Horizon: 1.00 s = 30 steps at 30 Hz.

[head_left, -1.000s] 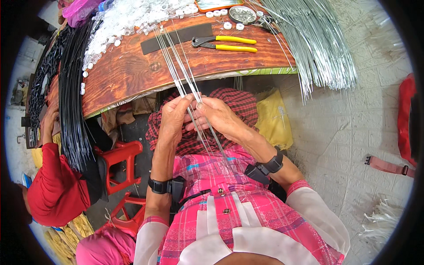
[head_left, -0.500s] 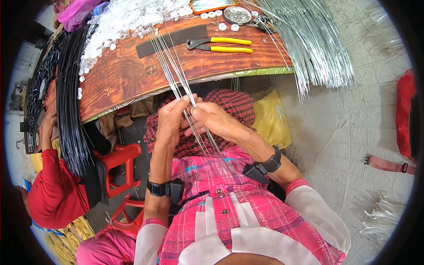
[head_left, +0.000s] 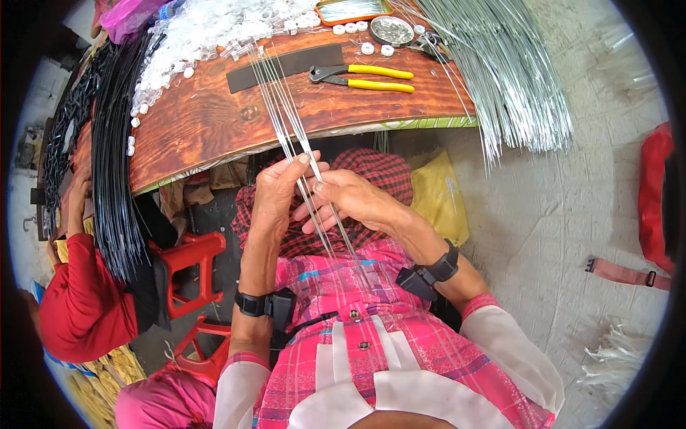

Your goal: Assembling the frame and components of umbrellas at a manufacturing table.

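Observation:
Thin silvery wires (head_left: 291,118) run in two narrow bundles from above the table edge down over my lap. My left hand (head_left: 280,186) pinches them between thumb and fingers, its other fingers spread behind the strands. My right hand (head_left: 355,196) grips the right-hand bundle just below, its thumb on the strands. The wires' far ends reach over a dark flat strip (head_left: 314,58) on the table. Small fittings seem to sit there, too small to make out. Yellow-handled cutting pliers (head_left: 379,77) lie beyond my hands, their jaws pointing left.
On the wooden table (head_left: 186,132) lie a heap of clear and white plastic pieces (head_left: 196,36), a round tin (head_left: 391,30) and an orange-rimmed tray (head_left: 355,19). Silvery wires (head_left: 500,79) and black wires (head_left: 114,164) overhang its edge. A co-worker in red (head_left: 86,300) sits left, near red stools (head_left: 191,275).
My right hand has slid slightly down the wires, and the two bundles stand a little further apart below. The table scene has shifted slightly rightward in view.

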Each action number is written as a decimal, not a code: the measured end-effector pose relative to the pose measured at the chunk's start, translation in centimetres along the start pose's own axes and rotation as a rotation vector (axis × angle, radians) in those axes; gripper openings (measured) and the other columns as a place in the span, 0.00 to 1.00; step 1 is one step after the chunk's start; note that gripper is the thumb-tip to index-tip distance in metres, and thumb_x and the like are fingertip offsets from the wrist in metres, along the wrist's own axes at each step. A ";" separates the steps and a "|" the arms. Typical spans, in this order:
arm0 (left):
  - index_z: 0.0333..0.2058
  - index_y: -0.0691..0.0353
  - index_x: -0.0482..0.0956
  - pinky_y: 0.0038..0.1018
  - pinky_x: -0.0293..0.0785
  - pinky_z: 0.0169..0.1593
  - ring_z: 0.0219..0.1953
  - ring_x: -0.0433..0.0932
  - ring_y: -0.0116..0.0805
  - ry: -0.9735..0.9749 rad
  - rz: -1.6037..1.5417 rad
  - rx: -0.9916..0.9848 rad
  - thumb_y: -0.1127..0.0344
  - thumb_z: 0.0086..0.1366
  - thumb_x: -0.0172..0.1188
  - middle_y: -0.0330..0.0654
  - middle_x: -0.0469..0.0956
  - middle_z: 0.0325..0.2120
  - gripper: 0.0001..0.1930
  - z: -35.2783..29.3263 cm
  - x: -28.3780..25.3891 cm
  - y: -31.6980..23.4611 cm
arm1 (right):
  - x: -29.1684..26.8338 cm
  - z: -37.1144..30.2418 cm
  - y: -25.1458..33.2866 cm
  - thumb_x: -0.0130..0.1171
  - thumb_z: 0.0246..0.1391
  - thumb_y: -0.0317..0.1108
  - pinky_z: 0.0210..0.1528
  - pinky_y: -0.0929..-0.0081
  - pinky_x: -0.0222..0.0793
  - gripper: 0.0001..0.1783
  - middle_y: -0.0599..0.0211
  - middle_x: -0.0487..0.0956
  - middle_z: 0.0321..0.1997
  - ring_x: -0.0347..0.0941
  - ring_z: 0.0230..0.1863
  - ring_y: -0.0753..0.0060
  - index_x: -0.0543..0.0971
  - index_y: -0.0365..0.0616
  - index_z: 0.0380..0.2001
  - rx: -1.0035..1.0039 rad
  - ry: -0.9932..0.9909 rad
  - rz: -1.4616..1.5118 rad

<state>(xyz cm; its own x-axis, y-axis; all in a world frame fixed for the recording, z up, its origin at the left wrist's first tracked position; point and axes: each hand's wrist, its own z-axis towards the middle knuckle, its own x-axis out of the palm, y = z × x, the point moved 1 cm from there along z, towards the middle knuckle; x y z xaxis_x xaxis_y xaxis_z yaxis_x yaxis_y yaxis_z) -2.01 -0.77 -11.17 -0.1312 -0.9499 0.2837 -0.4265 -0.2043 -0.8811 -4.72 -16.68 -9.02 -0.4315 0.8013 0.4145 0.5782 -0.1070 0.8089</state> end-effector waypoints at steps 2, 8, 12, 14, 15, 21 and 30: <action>0.49 0.70 0.78 0.27 0.79 0.43 0.37 0.81 0.32 -0.003 -0.033 -0.013 0.55 0.66 0.60 0.50 0.82 0.40 0.23 -0.2 0.0 -0.3 | 0.0 0.3 -0.1 0.41 0.68 0.44 0.44 0.66 0.79 0.25 0.43 0.79 0.47 0.82 0.41 0.56 0.65 0.35 0.58 -0.005 0.030 0.044; 0.50 0.70 0.78 0.26 0.79 0.43 0.38 0.82 0.32 -0.012 -0.093 -0.049 0.56 0.66 0.61 0.50 0.82 0.41 0.23 -0.8 0.0 -0.6 | 0.5 0.5 -0.2 0.37 0.69 0.40 0.41 0.63 0.80 0.21 0.47 0.80 0.42 0.82 0.39 0.54 0.70 0.34 0.52 -0.016 -0.003 0.109; 0.51 0.69 0.77 0.26 0.77 0.43 0.38 0.81 0.31 0.016 -0.089 -0.055 0.59 0.66 0.61 0.48 0.82 0.41 0.21 -0.5 0.8 -0.7 | -0.7 0.4 -1.1 0.42 0.68 0.48 0.43 0.65 0.79 0.25 0.52 0.81 0.43 0.81 0.40 0.62 0.72 0.35 0.52 -0.003 -0.027 -0.033; 0.50 0.70 0.77 0.26 0.76 0.42 0.36 0.81 0.31 -0.025 -0.080 -0.048 0.60 0.66 0.61 0.46 0.82 0.39 0.20 -0.5 0.5 -0.5 | -0.9 0.5 -1.4 0.42 0.68 0.48 0.38 0.69 0.77 0.25 0.58 0.82 0.39 0.79 0.34 0.70 0.76 0.35 0.45 -0.075 -0.033 -0.240; 0.50 0.69 0.78 0.25 0.76 0.41 0.35 0.80 0.30 -0.016 -0.089 -0.043 0.60 0.66 0.61 0.45 0.82 0.38 0.20 -0.4 0.5 -0.4 | -1.6 -0.4 -0.2 0.43 0.68 0.48 0.37 0.70 0.76 0.24 0.59 0.82 0.37 0.79 0.33 0.70 0.77 0.35 0.43 -0.062 -0.034 -0.425; 0.49 0.68 0.79 0.21 0.75 0.35 0.29 0.79 0.25 -0.047 -0.047 -0.047 0.61 0.65 0.62 0.43 0.83 0.32 0.18 -0.2 -0.2 0.2 | -8.9 -5.1 7.5 0.51 0.61 0.43 0.36 0.69 0.76 0.19 0.59 0.83 0.31 0.82 0.33 0.68 0.80 0.37 0.35 -0.220 -0.461 -0.893; 0.47 0.65 0.80 0.18 0.77 0.30 0.26 0.79 0.23 -0.020 -0.102 -0.042 0.61 0.66 0.62 0.43 0.83 0.32 0.16 -0.1 -0.1 0.4 | -17.7 -8.4 13.7 0.58 0.50 0.39 0.36 0.54 0.72 0.11 0.53 0.81 0.27 0.78 0.33 0.47 0.82 0.43 0.28 -0.312 -1.271 -1.388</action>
<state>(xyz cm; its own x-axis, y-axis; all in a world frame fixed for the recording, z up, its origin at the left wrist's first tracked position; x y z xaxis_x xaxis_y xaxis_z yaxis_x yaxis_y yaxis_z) -2.24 -0.76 -11.51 -0.0669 -0.9293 0.3632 -0.4737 -0.2908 -0.8313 5.04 -37.27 -1.80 0.3589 0.2849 -0.8888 0.1313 0.9274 0.3503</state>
